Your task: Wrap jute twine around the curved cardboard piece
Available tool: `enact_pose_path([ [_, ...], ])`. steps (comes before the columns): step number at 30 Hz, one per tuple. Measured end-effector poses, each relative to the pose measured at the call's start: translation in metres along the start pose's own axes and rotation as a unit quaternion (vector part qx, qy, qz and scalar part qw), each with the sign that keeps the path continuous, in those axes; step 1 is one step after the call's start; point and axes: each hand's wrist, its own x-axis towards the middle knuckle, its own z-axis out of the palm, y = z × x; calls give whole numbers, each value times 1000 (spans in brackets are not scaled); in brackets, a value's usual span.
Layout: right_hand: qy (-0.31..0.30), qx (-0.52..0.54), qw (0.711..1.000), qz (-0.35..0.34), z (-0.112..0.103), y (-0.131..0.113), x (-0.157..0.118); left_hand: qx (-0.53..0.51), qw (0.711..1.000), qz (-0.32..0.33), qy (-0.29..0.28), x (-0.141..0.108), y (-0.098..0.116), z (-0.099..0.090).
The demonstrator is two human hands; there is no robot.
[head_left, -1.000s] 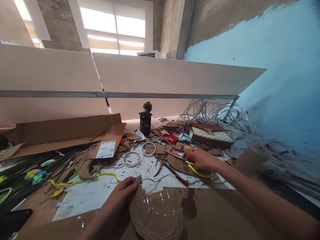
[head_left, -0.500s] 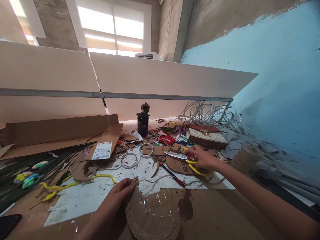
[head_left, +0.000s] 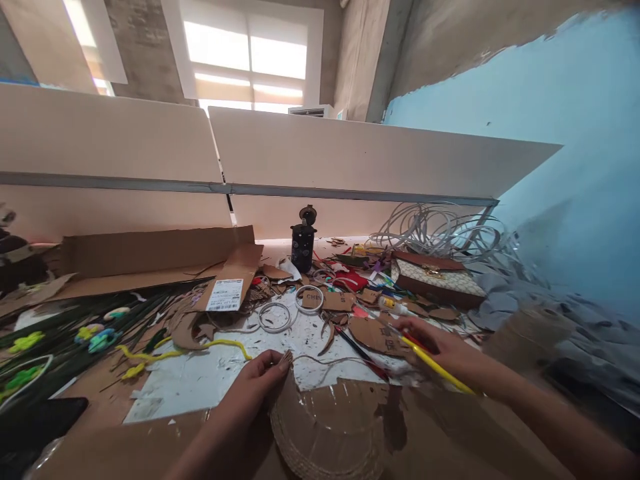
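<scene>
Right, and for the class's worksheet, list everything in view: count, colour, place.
Table: one, white, centre
Cardboard sheet: one, brown, front
Ribbed round piece: one, brown, front centre
Scissors: one, yellow-handled, centre right
Bottle: one, black, back centre
Handbag: one, cream-brown, back right
Tubing tangle: one, whitish, behind handbag
Hoops: two, whitish, before bottle
Small bottle: one, white-yellow, before handbag
Open box: one, brown, left
Fuzzy strands: count unclear, yellow, before box
Flower-like pieces: several, mixed, far left
Roll: one, brown, far right
Scraps: uncountable, mixed, across table
Partition panels: several, pale, behind table
Wall: one, blue, right
Window: at least one, bright, top
Left fingers: on ribbed round piece, front
Right fingers: holding scissors, centre right
</scene>
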Motion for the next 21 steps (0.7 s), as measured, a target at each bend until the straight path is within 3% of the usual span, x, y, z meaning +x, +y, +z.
enact_pose_path([
  [4,-76,47,996,-6,26,-16,-30,-27,1000,6,-9,-8,5,6],
  [8,-108,69,991,26,44,-40,-49,-48,999,10,-10,-14,10,14],
  [15,-94,97,990,28,62,-87,-52,-88,995,16,-44,-13,3,20],
  [21,-61,92,994,14,74,-82,-47,-113,992,14,-51,-11,-3,27],
])
